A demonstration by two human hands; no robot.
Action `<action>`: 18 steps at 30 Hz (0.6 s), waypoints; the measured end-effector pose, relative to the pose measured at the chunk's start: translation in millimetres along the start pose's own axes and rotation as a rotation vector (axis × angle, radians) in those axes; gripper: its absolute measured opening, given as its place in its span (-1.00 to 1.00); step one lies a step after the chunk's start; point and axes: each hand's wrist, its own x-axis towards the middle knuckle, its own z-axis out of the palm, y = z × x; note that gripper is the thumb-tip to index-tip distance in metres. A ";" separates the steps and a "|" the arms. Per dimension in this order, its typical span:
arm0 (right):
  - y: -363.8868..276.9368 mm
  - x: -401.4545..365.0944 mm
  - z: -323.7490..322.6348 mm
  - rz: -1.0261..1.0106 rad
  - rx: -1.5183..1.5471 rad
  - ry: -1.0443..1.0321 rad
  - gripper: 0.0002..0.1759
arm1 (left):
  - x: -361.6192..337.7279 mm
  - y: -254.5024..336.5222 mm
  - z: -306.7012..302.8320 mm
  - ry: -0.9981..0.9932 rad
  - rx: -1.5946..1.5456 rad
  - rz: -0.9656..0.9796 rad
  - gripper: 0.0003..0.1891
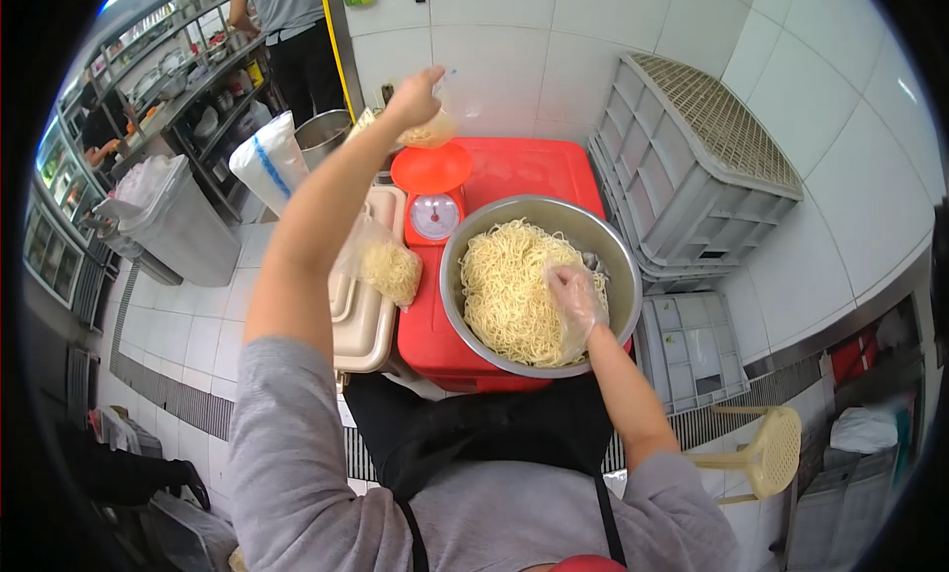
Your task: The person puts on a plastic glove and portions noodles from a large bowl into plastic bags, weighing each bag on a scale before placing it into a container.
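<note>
A wide metal bowl point(457, 320) full of pale noodles point(509, 285) stands on a red lid point(534, 162). My right hand point(576, 297), in a clear plastic glove, touches the noodles at the bowl's right side, its fingers bunched together; what they hold is hidden. My left hand point(415, 102) is raised, fingers closed on the top of a clear bag point(430, 129) with noodles low in it. Just below that bag is the orange pan point(433, 169) of a kitchen scale point(435, 216). Another bag of noodles point(390, 270) lies left of the bowl, by a beige lid point(356, 345).
Grey crates point(682, 167) are stacked at the right, near a beige stool point(771, 453). A metal pot point(323, 135) and a white package point(269, 162) stand at the left, with a grey bin point(183, 221) beyond. Another person point(292, 38) stands by the shelves.
</note>
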 end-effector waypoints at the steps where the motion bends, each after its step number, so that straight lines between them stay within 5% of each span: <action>1: 0.2 -3.7 2.9 -0.013 0.112 0.086 -0.74 | -10.3 -9.6 16.2 0.138 -0.032 0.060 -0.38; 3: 6.8 -2.5 6.7 -0.019 0.210 0.158 -0.80 | -32.0 -25.2 44.1 0.275 -0.062 0.120 -0.36; 8: 3.4 0.0 7.0 -0.046 0.101 0.146 -0.83 | -86.6 -19.6 65.2 0.138 -0.324 -0.062 -0.35; 13: 6.7 0.1 13.0 -0.086 0.116 0.134 -0.86 | -113.0 -16.0 73.1 0.190 -0.251 0.083 -0.37; 18: 9.2 -1.8 13.2 -0.098 0.062 0.116 -0.89 | -166.9 16.5 71.7 0.126 -0.380 -0.091 -0.45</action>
